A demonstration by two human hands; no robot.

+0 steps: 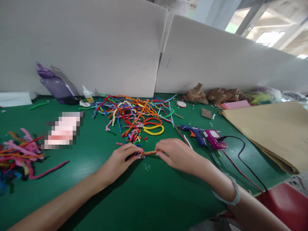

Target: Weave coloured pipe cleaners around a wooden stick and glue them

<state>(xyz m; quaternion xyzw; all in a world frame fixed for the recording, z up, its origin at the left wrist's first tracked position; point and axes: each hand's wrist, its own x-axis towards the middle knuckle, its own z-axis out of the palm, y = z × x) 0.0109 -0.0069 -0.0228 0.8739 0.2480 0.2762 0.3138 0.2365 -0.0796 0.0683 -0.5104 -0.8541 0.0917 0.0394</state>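
Note:
Between the fingertips of my left hand (124, 158) is a small multicoloured bundle of pipe cleaner pieces (141, 153). My right hand (174, 153) pinches an orange-brown pipe cleaner (150, 152), which runs straight from the bundle to my right fingers. How the two join is too small to make out. Just beyond my hands lie short cut pipe cleaner bits (134, 137). Behind those, scissors (154, 125) with red and yellow handles rest by a tangled heap of long pipe cleaners (130, 109).
A blue glue gun (196, 133) and a magenta power box (214, 139) with cords lie at right, near brown paper (269, 125). More pipe cleaners (21, 157) are piled at left. A purple bottle (56, 85) and a small glue bottle (88, 94) stand by the white partition (84, 48).

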